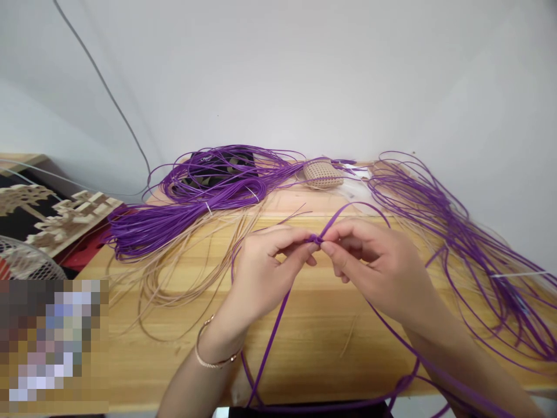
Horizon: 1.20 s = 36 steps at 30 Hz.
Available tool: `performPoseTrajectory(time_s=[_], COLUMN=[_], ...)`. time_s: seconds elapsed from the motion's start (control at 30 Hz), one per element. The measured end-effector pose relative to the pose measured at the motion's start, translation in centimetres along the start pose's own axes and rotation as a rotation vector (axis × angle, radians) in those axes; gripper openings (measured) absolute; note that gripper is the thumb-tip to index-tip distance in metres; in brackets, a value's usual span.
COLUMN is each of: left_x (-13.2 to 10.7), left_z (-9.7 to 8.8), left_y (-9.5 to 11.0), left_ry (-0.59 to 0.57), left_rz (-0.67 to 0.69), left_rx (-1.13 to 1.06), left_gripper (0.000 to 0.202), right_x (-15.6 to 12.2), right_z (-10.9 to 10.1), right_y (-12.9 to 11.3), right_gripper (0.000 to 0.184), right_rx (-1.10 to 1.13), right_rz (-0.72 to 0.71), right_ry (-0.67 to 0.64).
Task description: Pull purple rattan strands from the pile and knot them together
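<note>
My left hand (272, 255) pinches a small knot in a purple strand (275, 325) between thumb and forefinger. Right beside it, my right hand (369, 261) also pinches the strand, so the fingertips of both hands nearly meet above the middle of the table. From the fingers of my right hand the strand arches up and over the hand. Other lengths hang down from both hands toward the table's front edge, where they gather in loose loops (407, 382). My fingertips partly cover the knot.
Thick bundles of purple strands lie at the left (161, 226) and right (439, 203). Beige strands (187, 278) curl across the wooden table (183, 366). A beige woven piece (322, 174) sits at the back near the wall. Wooden cut-outs (73, 215) and a fan grille (30, 261) stand at far left.
</note>
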State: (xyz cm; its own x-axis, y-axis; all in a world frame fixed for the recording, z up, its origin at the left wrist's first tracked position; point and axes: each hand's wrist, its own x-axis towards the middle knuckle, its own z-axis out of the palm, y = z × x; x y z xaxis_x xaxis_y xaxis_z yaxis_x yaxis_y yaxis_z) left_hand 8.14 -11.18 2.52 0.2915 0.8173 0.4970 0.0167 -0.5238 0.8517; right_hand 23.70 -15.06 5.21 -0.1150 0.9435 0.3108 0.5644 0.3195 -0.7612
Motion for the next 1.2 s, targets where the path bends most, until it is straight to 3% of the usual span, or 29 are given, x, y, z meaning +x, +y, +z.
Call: performPoseTrajectory(time_s=[0.27,0.67,0.8,1.03,1.2], left_x=[-0.3,-0.9,-0.6,-0.4,-0.3], left_z=[-0.4,-0.1,-0.5,-1.2,-0.9], left_y=[0.0,0.2,0.4,1.2,1.0], left_ry=[-0.037,-0.049,-0.055,-0.219,-0.269], left_rz=[0.136,0.226,0.13,-0.129,-0.312], left_rx=[0.27,0.435,0.319,0.053,-0.137], left_gripper=[0.009,0.017,0.012,0.009,0.003], right_x=[0.0,-0.2,0.1,0.3,-0.1], right_z=[-0.1,0.5,0.5,-0.4,-0.3], right_y=[-0.2,-0.1,0.3,1.0,0.9], right_gripper=[0.008,0.008,0.007,0.026,0.029], right_rx=[-0.047,-0.08,0.106,0.328,0.278], right_rz=[-0.007,-0.059,-0.015,0.088,0.061], right_ry=[0.01,0.083,0.056,-0.137,-0.087])
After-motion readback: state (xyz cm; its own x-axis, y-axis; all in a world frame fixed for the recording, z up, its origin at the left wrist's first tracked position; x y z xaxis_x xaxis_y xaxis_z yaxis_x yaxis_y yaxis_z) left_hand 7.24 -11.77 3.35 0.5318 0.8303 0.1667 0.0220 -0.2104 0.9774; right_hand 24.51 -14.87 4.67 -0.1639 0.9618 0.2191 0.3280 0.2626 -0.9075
